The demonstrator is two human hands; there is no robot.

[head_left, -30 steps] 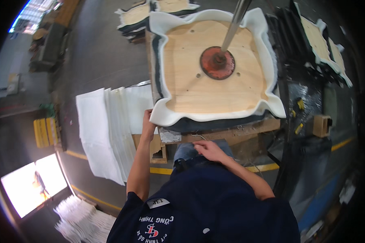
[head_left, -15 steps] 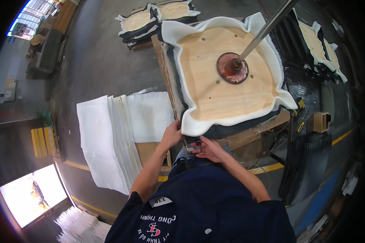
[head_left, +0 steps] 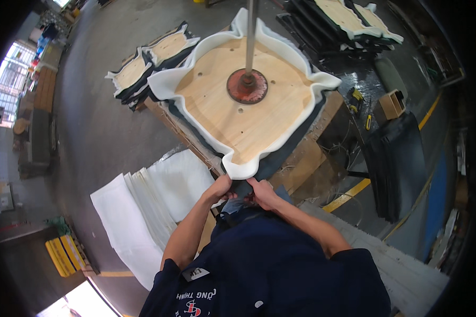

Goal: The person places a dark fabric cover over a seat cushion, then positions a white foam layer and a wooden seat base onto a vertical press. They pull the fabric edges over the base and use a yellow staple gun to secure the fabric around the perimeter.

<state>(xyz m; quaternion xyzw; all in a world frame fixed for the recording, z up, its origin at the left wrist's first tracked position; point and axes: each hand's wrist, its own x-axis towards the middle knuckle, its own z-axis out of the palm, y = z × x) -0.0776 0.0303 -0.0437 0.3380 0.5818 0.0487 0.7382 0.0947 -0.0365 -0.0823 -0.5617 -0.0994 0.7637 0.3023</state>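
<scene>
A pale wooden seat panel [head_left: 206, 113] lies in front of me, ringed by wavy white padding [head_left: 241, 170] that stands up at its edges. Dark fabric [head_left: 274, 165] shows underneath and spreads past the padding. At the near corner my left hand [head_left: 220, 189] is closed on the fabric edge, thumb up beside the padding. My right hand [head_left: 263, 195] pinches the same fabric just to the right; its lower fingers are partly hidden. Pressing on the middle of the panel is a round reddish disc [head_left: 247, 94] on an upright metal rod [head_left: 252, 37].
A wooden table edge [head_left: 330, 108] shows under the fabric. White padding sheets [head_left: 132, 211] lie at the left. More padded panels [head_left: 169, 46] are stacked beyond. To the right are a small wooden box [head_left: 392, 104], yellow-handled tools [head_left: 356, 96] and dark sheets [head_left: 391, 166].
The seat panel now appears turned with one corner pointing at me, and the view has shifted. My hands have come closer together, and my right hand has closed on the fabric at the corner.
</scene>
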